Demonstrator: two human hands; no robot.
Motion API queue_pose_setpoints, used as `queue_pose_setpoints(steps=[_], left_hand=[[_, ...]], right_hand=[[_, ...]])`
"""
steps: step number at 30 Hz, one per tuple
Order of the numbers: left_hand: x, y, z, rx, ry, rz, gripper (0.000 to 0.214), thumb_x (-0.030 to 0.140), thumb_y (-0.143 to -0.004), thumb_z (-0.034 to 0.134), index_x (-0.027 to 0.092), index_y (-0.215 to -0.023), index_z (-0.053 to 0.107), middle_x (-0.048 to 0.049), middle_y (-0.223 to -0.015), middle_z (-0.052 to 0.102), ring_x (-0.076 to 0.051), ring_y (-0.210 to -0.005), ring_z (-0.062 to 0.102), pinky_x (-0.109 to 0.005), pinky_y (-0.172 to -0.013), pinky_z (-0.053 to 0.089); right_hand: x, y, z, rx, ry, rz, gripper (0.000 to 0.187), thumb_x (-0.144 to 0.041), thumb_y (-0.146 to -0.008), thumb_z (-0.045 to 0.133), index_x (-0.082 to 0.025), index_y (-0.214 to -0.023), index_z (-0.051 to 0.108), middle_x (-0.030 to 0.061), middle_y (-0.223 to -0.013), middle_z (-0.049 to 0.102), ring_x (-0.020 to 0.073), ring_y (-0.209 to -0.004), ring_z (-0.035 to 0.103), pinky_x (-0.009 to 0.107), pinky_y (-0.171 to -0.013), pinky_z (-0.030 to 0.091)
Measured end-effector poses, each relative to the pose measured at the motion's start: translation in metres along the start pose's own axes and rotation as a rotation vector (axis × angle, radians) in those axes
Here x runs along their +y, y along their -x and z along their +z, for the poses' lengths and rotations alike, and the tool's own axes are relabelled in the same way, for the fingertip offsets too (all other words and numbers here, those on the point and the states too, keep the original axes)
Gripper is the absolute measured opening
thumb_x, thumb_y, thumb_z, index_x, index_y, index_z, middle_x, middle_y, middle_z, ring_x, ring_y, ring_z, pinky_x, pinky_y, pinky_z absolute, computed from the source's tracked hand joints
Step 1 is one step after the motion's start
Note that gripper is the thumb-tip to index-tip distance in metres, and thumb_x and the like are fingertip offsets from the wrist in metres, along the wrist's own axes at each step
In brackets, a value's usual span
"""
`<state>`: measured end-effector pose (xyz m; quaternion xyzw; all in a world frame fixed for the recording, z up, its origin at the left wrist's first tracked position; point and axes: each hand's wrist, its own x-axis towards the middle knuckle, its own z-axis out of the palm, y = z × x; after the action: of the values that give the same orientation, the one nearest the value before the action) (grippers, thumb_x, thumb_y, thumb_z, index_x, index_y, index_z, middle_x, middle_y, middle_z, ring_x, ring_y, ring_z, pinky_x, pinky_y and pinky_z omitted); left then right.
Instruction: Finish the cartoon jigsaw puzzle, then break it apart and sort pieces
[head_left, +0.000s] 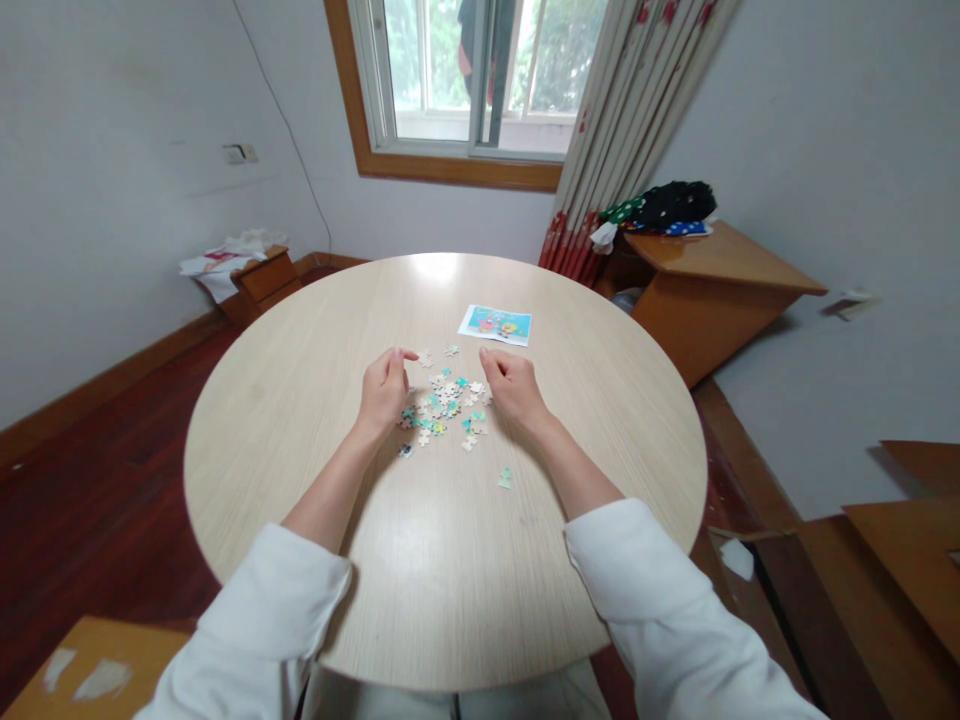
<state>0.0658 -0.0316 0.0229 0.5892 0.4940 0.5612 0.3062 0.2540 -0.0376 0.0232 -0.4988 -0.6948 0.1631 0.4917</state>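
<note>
Loose jigsaw puzzle pieces (448,392) lie in a scattered heap on the round table (292,400), some showing white or grey backs, others turquoise, green and yellow print. Left of the heap, my left hand (385,388) rests on its side, fingers loosely curled, with one fingertip poking toward a pale piece (426,358). My right hand (511,382) is curled closed at the heap's right edge. Nothing shows in either hand. A pair of joined-looking green pieces (505,478) lies apart, nearer to me. Beyond my right hand is a printed picture sheet (496,325) with cartoon figures on blue.
A window (480,80) and a patterned curtain (622,110) are behind the table. At the right stands a wooden cabinet (720,260) with dark and dotted cloth (667,208) on top. Papers (225,262) lie on a small wooden stand at the left.
</note>
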Motion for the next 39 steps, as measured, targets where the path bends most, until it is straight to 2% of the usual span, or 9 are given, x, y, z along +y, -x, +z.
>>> queue_pose_setpoints(steps=[4, 6, 11, 14, 19, 26, 31, 35, 39], left_hand=[[0.015, 0.003, -0.005, -0.165, -0.010, -0.077, 0.026, 0.041, -0.079, 0.052, 0.017, -0.069, 0.056, 0.0092, -0.038, 0.033, -0.007, -0.035, 0.032, -0.020, -0.039, 0.021], [0.025, 0.008, -0.007, -0.466, 0.027, -0.159, 0.021, 0.036, -0.076, 0.058, 0.017, -0.068, 0.056, 0.0092, -0.037, 0.037, -0.006, -0.034, 0.033, -0.019, -0.038, 0.023], [0.042, 0.036, 0.005, -1.459, 0.242, -0.484, 0.030, 0.041, -0.077, 0.061, 0.014, -0.091, 0.065, 0.0005, -0.053, 0.061, -0.010, -0.042, 0.054, -0.022, -0.044, 0.043], [0.038, 0.059, 0.025, -1.674, 0.409, -0.723, 0.038, 0.044, -0.076, 0.063, 0.014, -0.099, 0.065, -0.0048, -0.075, 0.069, -0.015, -0.063, 0.065, -0.029, -0.060, 0.053], [0.028, 0.075, 0.042, -1.460, 0.565, -0.867, 0.028, 0.035, -0.078, 0.064, 0.013, -0.096, 0.067, -0.0089, -0.098, 0.068, -0.014, -0.084, 0.066, -0.029, -0.085, 0.049], [0.023, 0.045, 0.030, -1.003, 0.539, -0.885, 0.021, 0.028, -0.080, 0.062, 0.011, -0.090, 0.066, -0.0108, -0.093, 0.068, -0.015, -0.082, 0.067, -0.034, -0.093, 0.046], [0.015, 0.026, 0.020, -0.678, 0.549, -0.802, 0.013, 0.022, -0.078, 0.063, 0.011, -0.086, 0.063, -0.0084, -0.083, 0.068, -0.015, -0.079, 0.067, -0.034, -0.093, 0.047], [0.014, 0.017, 0.012, -0.564, 0.583, -0.677, 0.019, 0.020, -0.074, 0.064, 0.011, -0.091, 0.063, -0.0081, -0.085, 0.068, -0.014, -0.077, 0.066, -0.032, -0.087, 0.050], [0.003, 0.001, 0.000, -0.285, 0.497, -0.425, 0.019, 0.027, -0.072, 0.063, 0.013, -0.084, 0.062, -0.0050, -0.081, 0.065, -0.013, -0.073, 0.063, -0.032, -0.081, 0.051]], right_hand=[[0.000, 0.000, 0.000, -0.006, 0.011, -0.004, 0.042, -0.043, -0.089, 0.036, -0.021, -0.054, 0.026, -0.0056, -0.053, 0.024, 0.0088, -0.051, 0.025, 0.025, -0.052, 0.020], [0.000, 0.000, 0.000, -0.007, 0.011, 0.000, 0.042, -0.043, -0.088, 0.036, -0.021, -0.054, 0.026, -0.0056, -0.053, 0.024, 0.0089, -0.051, 0.025, 0.025, -0.052, 0.020], [0.000, 0.000, 0.000, -0.019, -0.001, 0.015, 0.042, -0.044, -0.088, 0.036, -0.021, -0.054, 0.026, -0.0055, -0.052, 0.024, 0.0088, -0.050, 0.025, 0.025, -0.052, 0.020], [0.001, -0.001, 0.000, -0.017, 0.001, 0.017, 0.043, -0.044, -0.088, 0.036, -0.021, -0.053, 0.026, -0.0054, -0.052, 0.024, 0.0090, -0.050, 0.025, 0.025, -0.052, 0.020], [0.003, -0.001, 0.000, -0.021, 0.009, 0.015, 0.043, -0.045, -0.088, 0.035, -0.021, -0.053, 0.026, -0.0055, -0.052, 0.024, 0.0090, -0.050, 0.025, 0.025, -0.052, 0.020], [0.007, 0.000, 0.001, -0.026, 0.032, 0.045, 0.043, -0.045, -0.087, 0.036, -0.021, -0.053, 0.028, -0.0057, -0.050, 0.026, 0.0091, -0.050, 0.026, 0.025, -0.051, 0.021], [0.014, 0.001, 0.004, -0.024, 0.065, 0.058, 0.041, -0.042, -0.087, 0.037, -0.021, -0.052, 0.029, -0.0059, -0.049, 0.029, 0.0093, -0.050, 0.029, 0.025, -0.052, 0.021], [0.023, 0.000, 0.008, -0.020, 0.124, 0.089, 0.038, -0.038, -0.087, 0.038, -0.020, -0.053, 0.036, -0.0050, -0.050, 0.037, 0.0104, -0.051, 0.035, 0.025, -0.053, 0.026], [0.033, 0.001, 0.017, -0.098, 0.195, 0.053, 0.024, -0.028, -0.087, 0.040, -0.017, -0.074, 0.057, 0.0050, -0.077, 0.060, 0.0162, -0.075, 0.053, 0.028, -0.072, 0.039]])
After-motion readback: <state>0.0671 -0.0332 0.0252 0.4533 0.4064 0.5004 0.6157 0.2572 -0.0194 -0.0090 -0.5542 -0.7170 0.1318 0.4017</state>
